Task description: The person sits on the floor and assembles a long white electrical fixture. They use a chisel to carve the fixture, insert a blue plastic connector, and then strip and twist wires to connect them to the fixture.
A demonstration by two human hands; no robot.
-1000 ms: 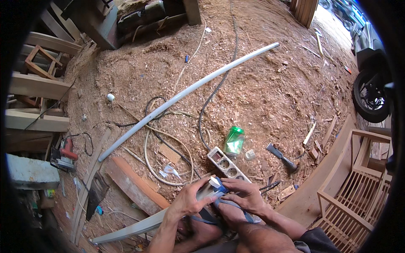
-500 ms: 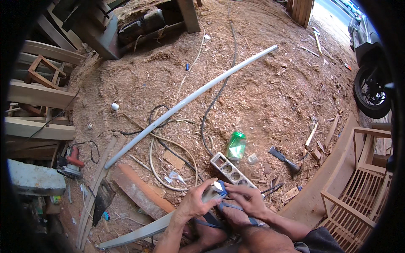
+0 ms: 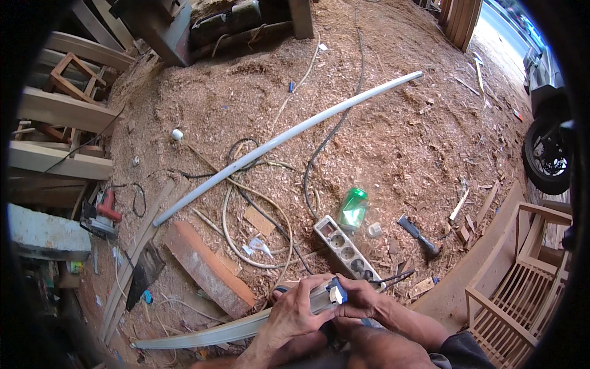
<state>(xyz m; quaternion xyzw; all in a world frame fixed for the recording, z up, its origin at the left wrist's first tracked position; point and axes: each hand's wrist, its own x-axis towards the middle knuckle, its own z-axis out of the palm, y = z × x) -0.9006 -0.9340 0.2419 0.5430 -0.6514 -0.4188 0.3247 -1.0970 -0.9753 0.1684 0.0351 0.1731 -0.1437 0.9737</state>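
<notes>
Left hand (image 3: 295, 313): wrapped around the near end of a pale pipe (image 3: 203, 334) that runs off toward the lower left over the sawdust floor (image 3: 399, 135).
Right hand (image 3: 359, 301): fingers pinched on a small blue-and-white piece (image 3: 336, 291) at that pipe's end.
Power strip (image 3: 347, 252): just beyond the hands, green bottle (image 3: 352, 209) and hammer (image 3: 418, 235) near it.
Long white pipe (image 3: 289, 138): diagonal across open sawdust, cables (image 3: 258, 203) looped beneath.
Reddish plank (image 3: 206, 266): left of the hands.
Wooden slatted frame (image 3: 522, 289): bounds the right edge.
</notes>
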